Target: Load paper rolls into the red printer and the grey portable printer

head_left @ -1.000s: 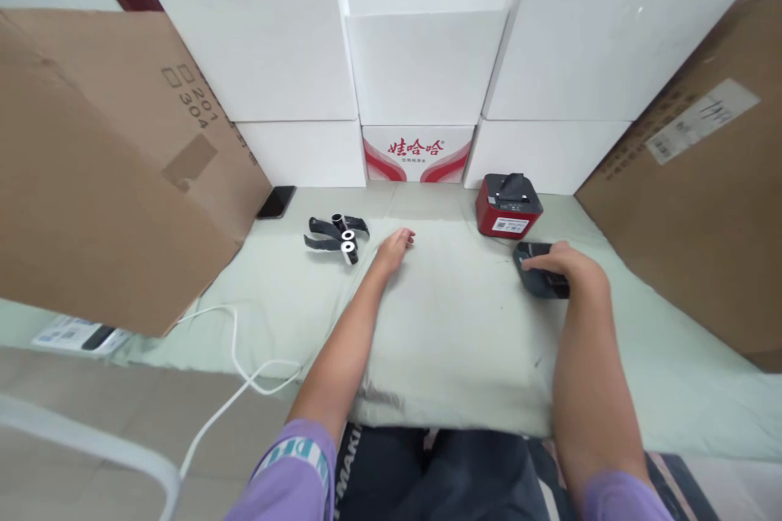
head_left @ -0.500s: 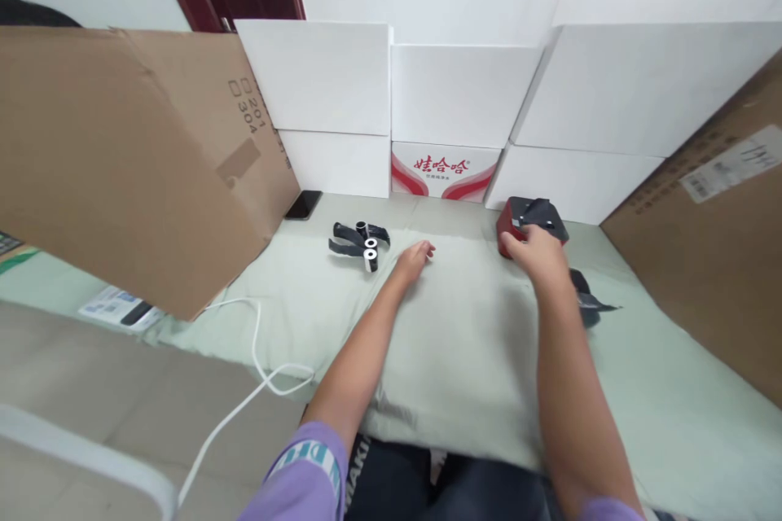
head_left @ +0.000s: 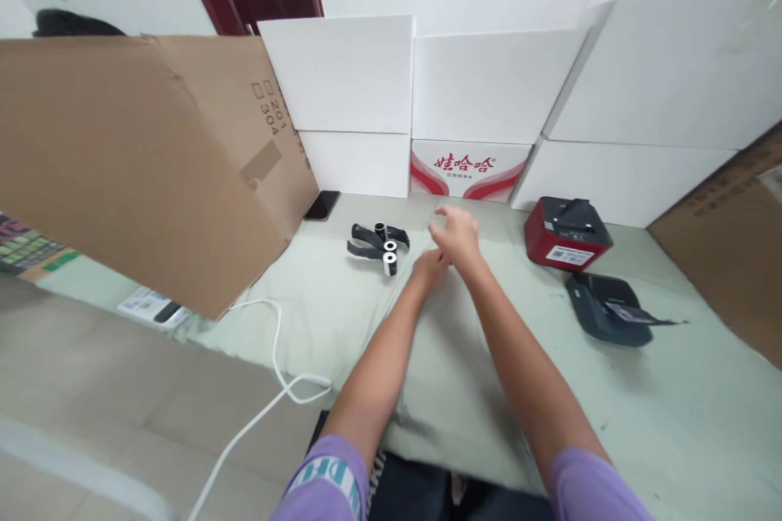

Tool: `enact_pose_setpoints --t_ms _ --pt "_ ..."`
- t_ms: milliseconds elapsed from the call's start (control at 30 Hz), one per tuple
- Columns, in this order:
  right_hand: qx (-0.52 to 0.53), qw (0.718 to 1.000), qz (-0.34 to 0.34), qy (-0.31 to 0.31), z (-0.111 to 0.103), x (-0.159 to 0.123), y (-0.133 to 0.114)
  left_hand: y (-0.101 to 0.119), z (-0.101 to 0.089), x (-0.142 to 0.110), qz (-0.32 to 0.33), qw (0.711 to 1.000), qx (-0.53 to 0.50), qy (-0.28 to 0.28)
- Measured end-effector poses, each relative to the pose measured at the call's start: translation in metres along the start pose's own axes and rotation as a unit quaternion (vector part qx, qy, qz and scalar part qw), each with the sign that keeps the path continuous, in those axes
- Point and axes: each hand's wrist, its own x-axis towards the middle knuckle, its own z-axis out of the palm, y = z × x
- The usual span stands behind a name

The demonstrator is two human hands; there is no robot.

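Note:
My right hand [head_left: 457, 234] hovers over the middle of the pale green cloth [head_left: 464, 342], fingers loosely spread and slightly blurred, holding nothing. My left hand [head_left: 429, 268] rests on the cloth just below it, partly hidden by the right hand, and its fingers are not clear. Just left of both hands lie black strap pieces [head_left: 368, 241] with two small white paper rolls [head_left: 389, 256]. A red and black label printer [head_left: 566, 232] stands at the right rear. A dark cover piece [head_left: 604, 308] lies in front of the printer.
White foam boxes [head_left: 489, 89] and a red-printed carton [head_left: 467, 169] line the back. Large cardboard sheets lean at left [head_left: 134, 171] and right [head_left: 733, 244]. A black phone [head_left: 322, 204] lies by the left cardboard. A white cable [head_left: 269, 391] trails off the cloth's left edge.
My right hand left the dark cover piece, touched the red printer, then swung left to the middle near my left hand. The cover piece now lies alone on the cloth. The camera turned left.

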Motion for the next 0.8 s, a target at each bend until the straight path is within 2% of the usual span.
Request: enact_pose_setpoints --t_ms 100,167,200,267,333,433,600,733,800 --pt "-0.095 0.987 0.091 0.090 -0.042 0.011 0.056 0.001 0.002 -0.002 0.010 0.998 0.069 -0.005" --pt "-0.144 0.959 0.184 0.159 -0.074 0.015 0.104 0.002 0.002 -0.003 0.016 0.994 0.112 -0.005" --pt "-0.146 0.949 0.219 0.171 -0.089 0.016 0.128 0.003 0.002 -0.004 0.017 0.992 0.126 -0.005" --pt "-0.118 0.935 0.310 0.127 -0.111 0.017 0.165 0.003 0.002 -0.005 0.016 0.991 0.131 -0.004" --pt "-0.083 0.922 0.372 0.061 -0.122 0.016 0.185 0.003 0.003 -0.005 0.017 0.992 0.126 -0.001" --pt "-0.100 0.914 0.394 0.011 -0.118 0.012 0.187 0.003 0.003 -0.005 0.019 0.993 0.116 0.003" --pt "-0.143 0.921 0.354 0.074 -0.103 0.000 0.164 0.003 0.002 -0.006 0.029 0.995 0.095 0.019" --pt "-0.157 0.940 0.292 0.081 -0.100 -0.020 0.141 0.003 0.002 -0.003 0.037 0.996 0.072 0.043" --pt "-0.152 0.954 0.243 0.080 -0.097 -0.038 0.123 0.002 0.003 0.000 0.052 0.996 0.015 0.072"
